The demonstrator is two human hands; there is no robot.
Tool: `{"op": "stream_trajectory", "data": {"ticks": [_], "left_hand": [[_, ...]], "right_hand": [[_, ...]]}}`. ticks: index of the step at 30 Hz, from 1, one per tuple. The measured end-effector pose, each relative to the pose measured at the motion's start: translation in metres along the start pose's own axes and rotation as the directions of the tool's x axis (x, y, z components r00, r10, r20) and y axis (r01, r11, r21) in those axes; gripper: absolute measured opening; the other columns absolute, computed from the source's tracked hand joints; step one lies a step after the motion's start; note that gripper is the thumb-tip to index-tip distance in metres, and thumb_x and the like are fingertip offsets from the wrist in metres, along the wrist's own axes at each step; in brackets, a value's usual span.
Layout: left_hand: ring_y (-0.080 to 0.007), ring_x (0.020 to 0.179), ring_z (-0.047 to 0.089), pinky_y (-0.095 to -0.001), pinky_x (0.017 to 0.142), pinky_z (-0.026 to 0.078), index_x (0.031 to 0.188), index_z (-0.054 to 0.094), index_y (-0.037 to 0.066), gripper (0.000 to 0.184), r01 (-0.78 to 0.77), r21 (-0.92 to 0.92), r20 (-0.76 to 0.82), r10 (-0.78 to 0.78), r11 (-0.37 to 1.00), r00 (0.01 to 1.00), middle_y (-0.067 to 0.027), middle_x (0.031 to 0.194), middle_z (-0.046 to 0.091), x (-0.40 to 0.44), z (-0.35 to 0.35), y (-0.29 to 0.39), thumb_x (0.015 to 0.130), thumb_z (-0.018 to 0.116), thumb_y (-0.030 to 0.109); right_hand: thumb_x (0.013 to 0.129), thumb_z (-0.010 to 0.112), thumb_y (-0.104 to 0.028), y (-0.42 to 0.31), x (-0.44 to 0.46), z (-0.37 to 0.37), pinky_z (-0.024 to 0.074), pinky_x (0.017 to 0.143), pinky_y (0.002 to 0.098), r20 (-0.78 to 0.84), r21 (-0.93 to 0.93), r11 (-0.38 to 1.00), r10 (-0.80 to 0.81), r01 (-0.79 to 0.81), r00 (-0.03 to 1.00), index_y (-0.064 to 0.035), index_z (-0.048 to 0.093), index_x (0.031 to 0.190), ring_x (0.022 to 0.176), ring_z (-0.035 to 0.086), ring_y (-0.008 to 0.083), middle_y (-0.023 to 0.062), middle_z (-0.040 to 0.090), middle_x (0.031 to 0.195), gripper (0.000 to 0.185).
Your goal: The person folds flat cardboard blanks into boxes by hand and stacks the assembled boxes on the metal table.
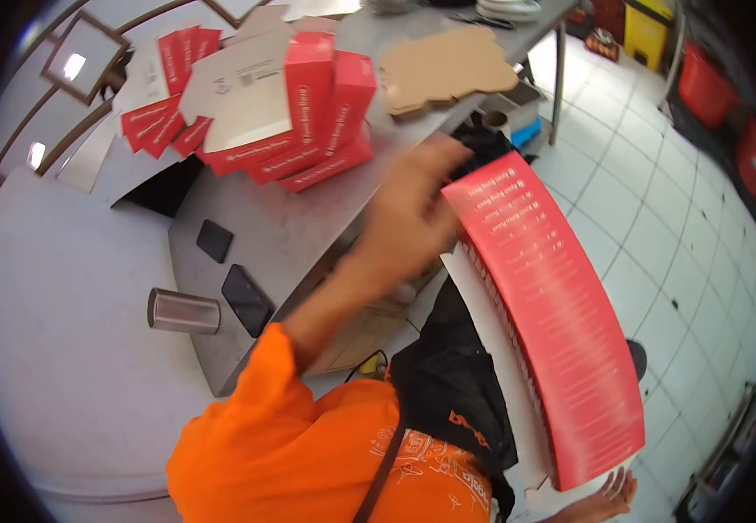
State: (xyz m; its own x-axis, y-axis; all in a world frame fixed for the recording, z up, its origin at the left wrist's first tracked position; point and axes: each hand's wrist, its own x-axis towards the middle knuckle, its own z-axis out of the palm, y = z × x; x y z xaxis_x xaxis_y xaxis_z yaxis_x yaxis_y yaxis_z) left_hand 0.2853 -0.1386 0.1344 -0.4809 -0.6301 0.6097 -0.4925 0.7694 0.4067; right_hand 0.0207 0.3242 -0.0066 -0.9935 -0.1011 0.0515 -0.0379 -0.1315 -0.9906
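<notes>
A long stack of nested red and white cardboard boxes (548,322) leans along my front, printed with rows of small white lettering. My right hand (604,504) is at its lower end, fingers curled against the bottom edge, the palm partly hidden. At the upper end is my left hand (408,209), smeared by motion; whether its fingers touch the top box I cannot make out. On the metal table, several more red and white boxes (330,113) sit in fanned, nested groups beyond my left hand.
The grey metal table (295,235) holds a flat piece of brown cardboard (443,65), a black phone (247,296), a small dark flat object (215,241) and a steel cup (184,311). White floor tiles (674,218) lie to the right, with red containers (706,83) along the far side.
</notes>
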Motion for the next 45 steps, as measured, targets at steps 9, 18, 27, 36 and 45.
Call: {"op": "stream_trajectory", "data": {"ticks": [9,18,27,36,45], "left_hand": [[-0.0362,0.124,0.062,-0.0629,0.117,0.031,0.144,0.059,0.011,0.055,0.233,0.624,0.109,-0.379,0.746,0.919,-0.0149,0.13,0.069,0.036,-0.156,-0.135,0.096,0.075,0.032],[-0.0298,0.112,0.069,-0.0599,0.104,0.041,0.128,0.069,0.017,0.039,0.09,0.889,0.112,-0.403,0.45,0.908,-0.0059,0.114,0.075,0.036,-0.196,-0.127,0.091,0.068,0.007],[-0.0266,0.114,0.061,-0.055,0.12,0.031,0.133,0.07,0.021,0.056,0.116,0.917,-0.202,0.193,0.383,0.96,-0.0027,0.111,0.068,0.058,-0.18,0.02,0.084,0.062,-0.005],[-0.0318,0.114,0.063,-0.0671,0.122,0.031,0.109,0.076,0.009,0.028,-0.743,-0.182,0.26,0.761,0.643,0.595,-0.005,0.104,0.072,0.034,0.087,0.227,0.083,0.064,0.006],[-0.0346,0.114,0.065,-0.0571,0.107,0.043,0.117,0.073,0.012,0.03,-0.575,-0.793,-0.006,0.942,0.201,0.337,-0.0142,0.111,0.07,-0.041,0.205,0.309,0.088,0.067,0.012]], "right_hand": [[0.11,0.037,-0.062,-0.008,0.061,0.029,0.055,0.098,0.0515,0.127,-0.246,0.955,-0.141,0.168,0.982,0.0061,0.057,0.128,0.113,0.066,0.0377,0.0242,0.068,0.121,0.073],[0.112,0.04,-0.058,0.0,0.043,0.01,0.0595,0.089,0.0457,0.242,-0.339,0.91,-0.16,0.238,0.957,0.0086,0.059,0.122,0.099,0.07,0.0348,0.0248,0.07,0.111,0.07],[0.116,0.044,-0.026,-0.009,0.069,-0.005,0.0458,0.111,0.0411,0.281,-0.583,0.769,-0.115,0.265,0.953,0.0033,0.062,0.132,0.126,0.06,0.0291,0.0183,0.064,0.133,0.038],[0.096,0.072,-0.026,-0.129,0.021,0.133,0.0196,0.128,0.0609,0.641,-0.685,0.14,-0.351,0.715,0.683,-0.0057,0.039,0.159,0.157,0.031,0.0409,0.0192,0.04,0.165,0.074],[0.105,0.061,-0.026,-0.103,0.001,0.012,0.0524,0.071,0.0455,0.104,-0.836,0.547,0.077,0.045,0.992,0.0005,0.068,0.112,0.078,0.069,0.0435,0.0256,0.07,0.087,0.028]]}}
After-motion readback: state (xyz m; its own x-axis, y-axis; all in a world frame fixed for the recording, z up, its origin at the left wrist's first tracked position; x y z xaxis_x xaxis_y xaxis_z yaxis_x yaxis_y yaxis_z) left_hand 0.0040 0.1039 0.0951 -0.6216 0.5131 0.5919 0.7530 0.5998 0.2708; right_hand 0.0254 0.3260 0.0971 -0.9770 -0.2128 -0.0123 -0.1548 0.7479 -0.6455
